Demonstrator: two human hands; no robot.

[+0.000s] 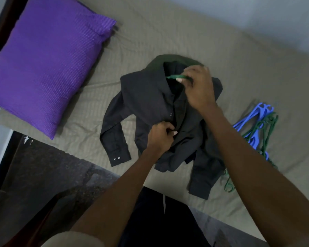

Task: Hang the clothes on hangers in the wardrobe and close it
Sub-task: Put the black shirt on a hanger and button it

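A black long-sleeved shirt (150, 97) lies on the bed, on top of other dark clothes. My right hand (198, 86) grips a green hanger (175, 77) at the shirt's collar; most of the hanger is hidden inside the shirt. My left hand (160, 135) pinches the shirt's front placket lower down, near a button. One sleeve with a two-button cuff (117, 157) stretches toward the bed's near edge. No wardrobe is in view.
A pile of blue and green hangers (255, 129) lies on the bed to the right of the clothes. A purple pillow (45, 63) sits at the left. The olive sheet (168, 32) covers the bed; dark floor (43, 175) lies below its near edge.
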